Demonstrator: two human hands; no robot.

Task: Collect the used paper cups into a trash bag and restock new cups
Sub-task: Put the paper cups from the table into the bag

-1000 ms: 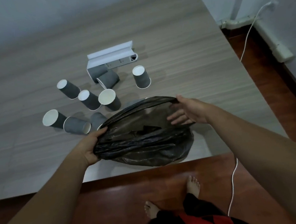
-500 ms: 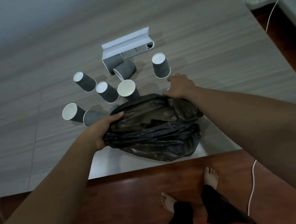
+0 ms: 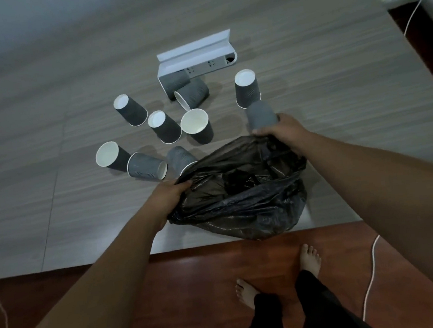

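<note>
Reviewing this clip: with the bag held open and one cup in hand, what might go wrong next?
1. The right hand holds a grey cup above the far rim of the black trash bag; the rim sags there, so the cup may drop outside.
2. The bag overhangs the table edge, gripped only by the left hand; added weight could drag it off.
3. A tipped cup touches the bag and may roll away.

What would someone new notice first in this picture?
A black trash bag sits at the table's near edge, its mouth held open by the left hand. The right hand holds a grey paper cup over it. Beyond lie scattered paper cups below a white cup dispenser.
</note>
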